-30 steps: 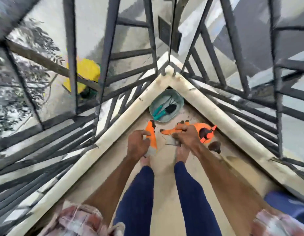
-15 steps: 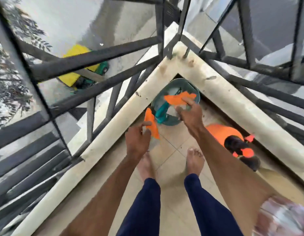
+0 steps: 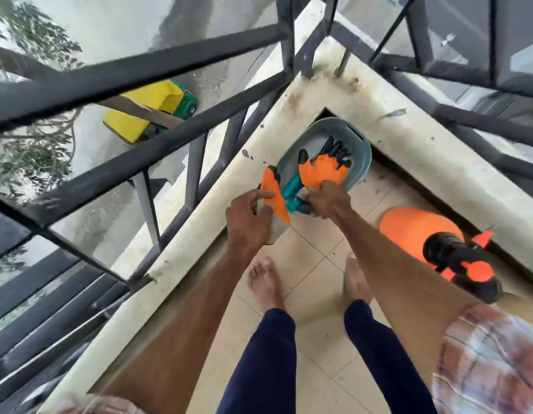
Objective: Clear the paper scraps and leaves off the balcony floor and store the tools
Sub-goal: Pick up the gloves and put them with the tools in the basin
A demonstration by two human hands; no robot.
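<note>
Tools with teal handles (image 3: 292,186) lie in a grey-green tub (image 3: 364,153), which sits in the balcony corner at upper centre of the head view, hard against the pale ledge (image 3: 199,234). The right hand (image 3: 329,203) pinches the cuff of an orange glove (image 3: 322,171) that is spread over the tub and the tools. Just left of it, the left hand (image 3: 247,222) grips a second orange glove (image 3: 274,194) at the tub's edge, with the index finger laid across it. An orange sprayer (image 3: 414,231) stands on the tiled floor (image 3: 313,282) at right. Dark railing bars (image 3: 169,138) cross the left side.
</note>
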